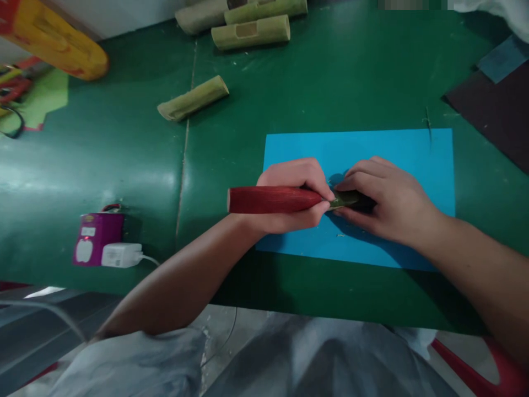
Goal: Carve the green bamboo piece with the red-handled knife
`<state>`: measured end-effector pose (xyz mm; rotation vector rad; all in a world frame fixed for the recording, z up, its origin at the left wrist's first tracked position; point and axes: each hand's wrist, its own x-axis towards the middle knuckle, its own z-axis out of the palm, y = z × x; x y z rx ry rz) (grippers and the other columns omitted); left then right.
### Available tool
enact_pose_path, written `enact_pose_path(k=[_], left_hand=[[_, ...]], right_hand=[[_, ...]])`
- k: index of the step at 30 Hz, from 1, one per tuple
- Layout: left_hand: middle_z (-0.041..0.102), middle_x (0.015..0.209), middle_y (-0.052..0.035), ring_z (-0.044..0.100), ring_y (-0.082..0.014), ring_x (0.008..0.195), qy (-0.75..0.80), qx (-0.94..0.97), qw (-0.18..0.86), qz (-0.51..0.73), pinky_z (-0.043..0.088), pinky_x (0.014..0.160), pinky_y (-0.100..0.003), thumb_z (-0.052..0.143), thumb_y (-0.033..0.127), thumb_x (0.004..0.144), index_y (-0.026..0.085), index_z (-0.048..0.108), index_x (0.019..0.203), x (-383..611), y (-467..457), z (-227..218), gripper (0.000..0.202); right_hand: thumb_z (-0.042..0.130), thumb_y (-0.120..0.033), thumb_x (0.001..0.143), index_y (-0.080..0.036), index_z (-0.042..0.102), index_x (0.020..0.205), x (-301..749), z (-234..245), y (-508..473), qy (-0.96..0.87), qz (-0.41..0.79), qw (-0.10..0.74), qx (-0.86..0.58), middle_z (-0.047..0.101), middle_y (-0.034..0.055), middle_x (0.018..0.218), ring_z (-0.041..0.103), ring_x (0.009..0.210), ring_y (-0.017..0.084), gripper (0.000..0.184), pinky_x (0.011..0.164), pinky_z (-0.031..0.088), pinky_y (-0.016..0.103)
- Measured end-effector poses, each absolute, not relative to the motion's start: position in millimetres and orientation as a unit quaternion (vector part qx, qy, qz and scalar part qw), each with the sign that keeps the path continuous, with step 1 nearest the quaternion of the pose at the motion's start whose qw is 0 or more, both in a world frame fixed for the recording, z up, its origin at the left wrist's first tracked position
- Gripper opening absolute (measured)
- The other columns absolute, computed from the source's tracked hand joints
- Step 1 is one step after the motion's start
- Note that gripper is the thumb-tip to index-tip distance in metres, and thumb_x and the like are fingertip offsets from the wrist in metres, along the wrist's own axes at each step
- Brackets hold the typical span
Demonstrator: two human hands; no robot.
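Note:
My left hand [295, 176] is closed around the front end of a tool with a thick red wooden handle [268, 200]. Its handle points left, while its tip meets a dark green piece [347, 198] that looks like bamboo. Fingers cover most of the tip, so the tool's exact kind does not show. From the other side, my right hand [384, 193] grips the green piece, thumb below and fingers above. Both hands rest over a blue sheet [397, 149], with small shavings [340, 235] lying on it.
A bamboo tube [194, 99] lies on the green table [351, 71], with several cut ones [252, 34] behind. At left are a purple power block [99, 234] with a white charger [122, 255], a yellow object [61, 38] and scissors [14, 91]. A dark sheet [496, 105] lies right.

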<state>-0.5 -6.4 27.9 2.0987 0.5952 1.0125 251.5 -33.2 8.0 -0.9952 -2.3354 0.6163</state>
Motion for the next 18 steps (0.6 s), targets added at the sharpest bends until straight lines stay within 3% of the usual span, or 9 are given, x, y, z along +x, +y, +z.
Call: enact_pose_path(k=[9, 18], left_hand=[[0.077, 0.081, 0.001, 0.073, -0.0138, 0.072, 0.23, 0.794, 0.349, 0.441, 0.06, 0.064, -0.026, 0.078, 0.022, 0.092, 0.025, 0.072, 0.086, -1.4, -5.7, 20.9, 0.009], [0.087, 0.094, 0.0, 0.082, -0.0174, 0.085, 0.252, 0.781, 0.39, 0.419, 0.069, 0.078, -0.03, 0.083, 0.021, 0.093, 0.029, 0.081, 0.097, -2.6, -6.3, 20.7, 0.009]], right_hand=[[0.073, -0.043, 0.105, -0.023, 0.074, 0.11, 253.2, 6.4, -32.6, -0.862, 0.234, 0.262, -0.365, 0.078, 0.0116, 0.105, 0.068, 0.094, 0.031, 0.021, 0.081, 0.049, 0.044], [0.071, -0.042, 0.105, -0.022, 0.075, 0.11, 252.0, 6.5, -32.7, -0.863, 0.231, 0.261, -0.366, 0.079, 0.0129, 0.106, 0.069, 0.095, 0.031, 0.021, 0.081, 0.05, 0.045]])
